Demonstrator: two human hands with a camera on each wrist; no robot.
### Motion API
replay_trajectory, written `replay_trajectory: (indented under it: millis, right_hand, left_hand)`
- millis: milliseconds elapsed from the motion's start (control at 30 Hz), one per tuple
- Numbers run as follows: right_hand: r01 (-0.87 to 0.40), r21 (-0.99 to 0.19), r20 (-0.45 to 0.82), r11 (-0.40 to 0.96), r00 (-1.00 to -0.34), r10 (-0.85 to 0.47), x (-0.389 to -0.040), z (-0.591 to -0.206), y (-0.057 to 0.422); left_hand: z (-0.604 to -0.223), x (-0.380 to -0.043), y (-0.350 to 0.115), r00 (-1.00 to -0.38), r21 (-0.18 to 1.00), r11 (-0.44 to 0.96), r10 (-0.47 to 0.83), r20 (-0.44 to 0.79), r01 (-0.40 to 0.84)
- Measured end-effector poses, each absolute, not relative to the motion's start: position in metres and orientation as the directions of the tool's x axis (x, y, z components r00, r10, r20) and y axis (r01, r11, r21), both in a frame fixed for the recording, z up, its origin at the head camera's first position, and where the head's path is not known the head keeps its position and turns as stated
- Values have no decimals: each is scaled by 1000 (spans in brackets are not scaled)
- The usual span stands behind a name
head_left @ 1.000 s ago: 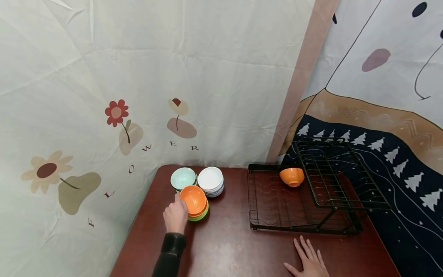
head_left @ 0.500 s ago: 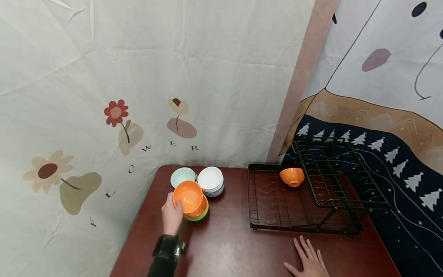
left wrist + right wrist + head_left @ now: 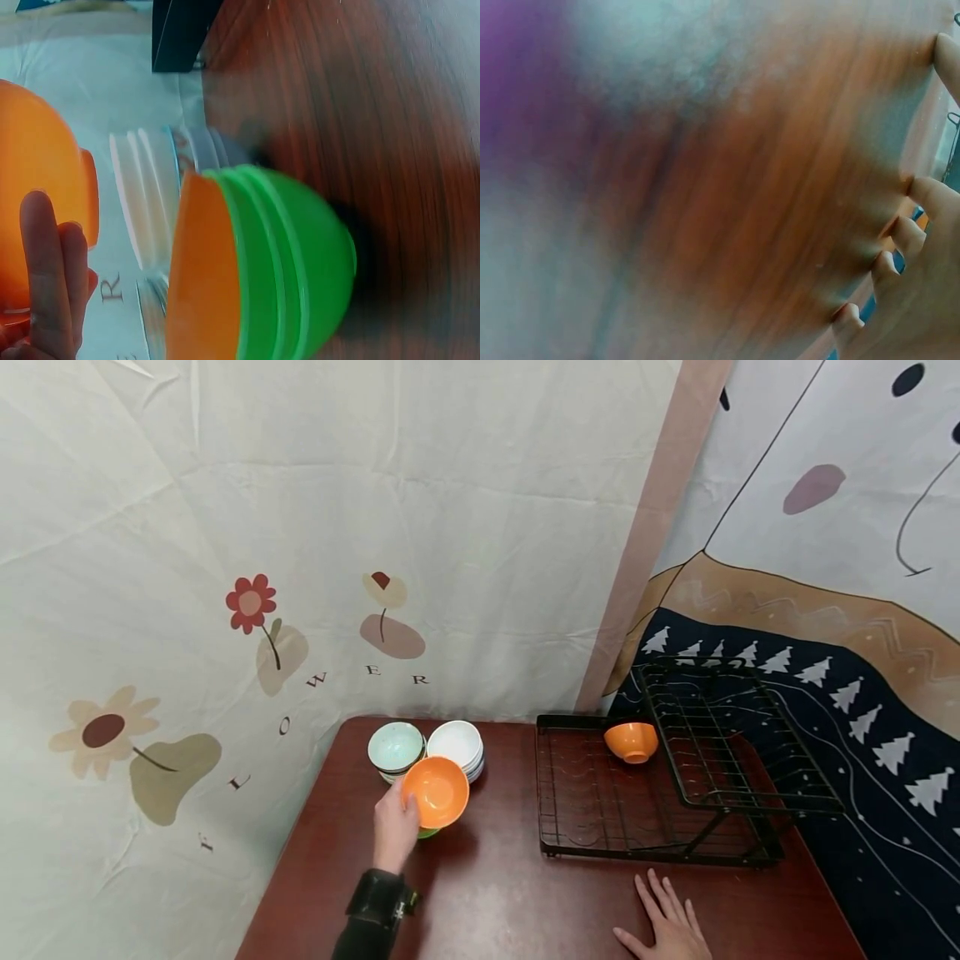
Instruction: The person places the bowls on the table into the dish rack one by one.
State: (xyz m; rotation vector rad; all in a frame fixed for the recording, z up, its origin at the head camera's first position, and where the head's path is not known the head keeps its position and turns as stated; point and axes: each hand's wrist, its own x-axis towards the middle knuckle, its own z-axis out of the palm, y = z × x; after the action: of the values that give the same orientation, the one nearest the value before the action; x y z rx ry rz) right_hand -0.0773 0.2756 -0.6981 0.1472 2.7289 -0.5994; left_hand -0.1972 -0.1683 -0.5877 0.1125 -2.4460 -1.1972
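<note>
My left hand [image 3: 396, 828] grips an orange bowl [image 3: 437, 792] by its left side, thumb at the rim and fingers on the outer wall [image 3: 49, 262]. In the left wrist view this bowl is raised apart from a stack below it, where one more orange bowl [image 3: 202, 270] sits on top of several green bowls [image 3: 300, 262]. From the head view the held bowl hides most of that stack. My right hand [image 3: 667, 922] lies on the table in front of the dish rack, fingers spread and holding nothing.
Behind the held bowl stand a stack with a pale green bowl [image 3: 395, 747] on top and a stack of white bowls [image 3: 454, 744]. On the right is a black two-tier dish rack [image 3: 600, 853], with an orange bowl [image 3: 632, 743] tilted in its lower tier. A printed cloth [image 3: 487, 568] hangs behind the table [image 3: 487, 902].
My left hand has lifted the orange bowl off the stack, first leftward, then to the right over the stack. My right hand has stayed in place.
</note>
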Motion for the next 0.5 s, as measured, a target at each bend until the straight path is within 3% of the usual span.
replay_trajectory:
  millis: [267, 333, 500]
  right_hand:
    - [171, -386, -349, 907, -937, 28, -77, -697, 276]
    - [170, -386, -351, 907, -936, 26, -77, -697, 276]
    - [166, -387, -347, 907, -938, 23, -77, -697, 275]
  left_hand:
    - [-671, -226, -148, -887, 711, 668, -167, 431, 220]
    - [-663, -221, -134, -895, 693, 686, -138, 423, 222]
    - [-697, -226, -118, -900, 706, 654, -87, 428, 273]
